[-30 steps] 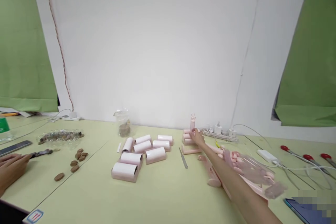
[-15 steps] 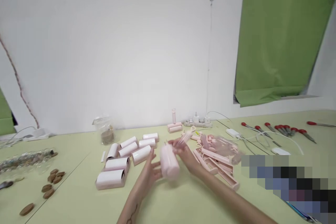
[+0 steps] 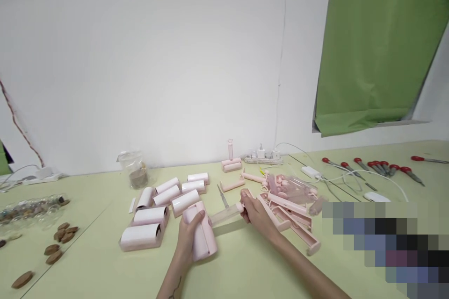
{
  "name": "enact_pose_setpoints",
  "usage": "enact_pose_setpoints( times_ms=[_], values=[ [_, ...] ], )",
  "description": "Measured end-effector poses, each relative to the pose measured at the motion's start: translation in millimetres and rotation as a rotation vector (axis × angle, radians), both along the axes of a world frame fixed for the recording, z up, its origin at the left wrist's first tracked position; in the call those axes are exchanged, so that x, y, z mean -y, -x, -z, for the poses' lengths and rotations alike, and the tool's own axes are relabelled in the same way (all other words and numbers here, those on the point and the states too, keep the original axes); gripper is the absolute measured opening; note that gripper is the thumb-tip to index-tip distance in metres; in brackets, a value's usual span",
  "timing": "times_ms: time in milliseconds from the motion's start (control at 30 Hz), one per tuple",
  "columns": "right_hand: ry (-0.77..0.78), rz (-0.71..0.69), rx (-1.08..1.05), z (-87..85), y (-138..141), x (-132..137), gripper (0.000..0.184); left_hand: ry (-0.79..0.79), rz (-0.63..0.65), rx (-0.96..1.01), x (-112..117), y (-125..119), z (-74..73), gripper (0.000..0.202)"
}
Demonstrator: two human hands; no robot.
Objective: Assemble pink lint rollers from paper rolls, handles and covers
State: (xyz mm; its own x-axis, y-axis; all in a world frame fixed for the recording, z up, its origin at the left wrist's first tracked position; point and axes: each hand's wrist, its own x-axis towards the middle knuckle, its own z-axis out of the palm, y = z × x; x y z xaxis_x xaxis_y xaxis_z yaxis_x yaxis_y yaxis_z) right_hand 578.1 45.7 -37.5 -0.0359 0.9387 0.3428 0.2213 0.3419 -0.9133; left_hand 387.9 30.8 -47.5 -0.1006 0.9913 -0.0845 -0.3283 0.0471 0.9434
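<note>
Pale pink plastic fills the person's grasp: a roller [image 3: 207, 238] with a clear handle [image 3: 224, 216], held above the table [image 3: 266, 273] near six o'clock of the view, leaning a little toward seven. The left hand [image 3: 187, 232] is clamped on the roller's body, thumb laid over its upper face. The handle runs from there toward two o'clock, and at its far end the right hand [image 3: 255, 212] appears to pinch the tip between curled fingers, though how firmly cannot be told.

Half a second ago the right hand sat close against the body and the roller was blurred by motion; now the hands have spread apart, one at each end, and the piece shows sharply. That suggests a settling grip, with the left steadying the body while the right works at the handle's tip.

The shift also bares a slim metal blade [image 3: 222, 195] at one o'clock from the roller, with an L-shaped pink part [image 3: 232, 185] just beyond it. Farther along one o'clock, a second roller [image 3: 231, 164] stands with its handle upright. White rolls [image 3: 142, 233] lie between nine and eleven o'clock; loose pink pieces [image 3: 296, 229] spread around three, near the right forearm.
</note>
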Motion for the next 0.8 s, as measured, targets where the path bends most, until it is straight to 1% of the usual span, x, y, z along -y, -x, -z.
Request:
enact_pose_setpoints(
  times_ms=[100, 200, 267, 300, 367, 433, 467, 533, 600, 633, 700, 733, 800],
  values=[
    [-0.005, -0.023, 0.008, 1.6, 0, 2, 0.056, 0.066, 0.074, 0.019, 1, 1, 0.2, 0.029],
    [0.000, -0.027, -0.008, -1.0, -2, 1, 0.056, 0.165, 0.105, 0.038, 1, 3, 3.1, 0.027],
    [0.010, -0.022, -0.041, -5.1, -6, -1, 0.056, 0.237, 0.095, 0.093, -2, 5, 5.1, 0.026],
    [0.001, 0.012, -0.053, -7.5, -8, -3, 0.055, 0.261, 0.073, 0.142, -4, 7, 5.8, 0.026],
    [-0.051, 0.127, -0.029, -11.3, -13, -7, 0.054, 0.269, 0.000, 0.238, -9, 11, 6.8, 0.025],
    [-0.109, 0.214, 0.040, -11.6, -18, -10, 0.052, 0.241, -0.058, 0.276, -13, 13, 7.5, 0.024],
    [-0.133, 0.222, 0.121, -9.9, -19, -11, 0.049, 0.229, -0.069, 0.273, -14, 13, 7.9, 0.024],
    [-0.172, 0.175, 0.361, -3.1, -20, -14, 0.039, 0.214, -0.053, 0.251, -14, 11, 9.0, 0.024],
    [-0.214, 0.160, 0.609, 6.0, -20, -17, 0.029, 0.195, -0.026, 0.226, -12, 8, 10.4, 0.025],
    [-0.227, 0.171, 0.693, 10.5, -20, -18, 0.025, 0.182, -0.012, 0.212, -11, 6, 11.0, 0.026],
    [-0.226, 0.216, 0.732, 17.8, -20, -21, 0.019, 0.164, 0.011, 0.186, -8, 2, 11.7, 0.028],
    [-0.225, 0.236, 0.741, 20.2, -20, -21, 0.023, 0.155, 0.018, 0.176, -7, 0, 11.8, 0.029],
    [-0.204, 0.210, 0.731, 22.6, -18, -19, 0.046, 0.112, 0.033, 0.175, -6, -3, 11.7, 0.033]
  ],
)
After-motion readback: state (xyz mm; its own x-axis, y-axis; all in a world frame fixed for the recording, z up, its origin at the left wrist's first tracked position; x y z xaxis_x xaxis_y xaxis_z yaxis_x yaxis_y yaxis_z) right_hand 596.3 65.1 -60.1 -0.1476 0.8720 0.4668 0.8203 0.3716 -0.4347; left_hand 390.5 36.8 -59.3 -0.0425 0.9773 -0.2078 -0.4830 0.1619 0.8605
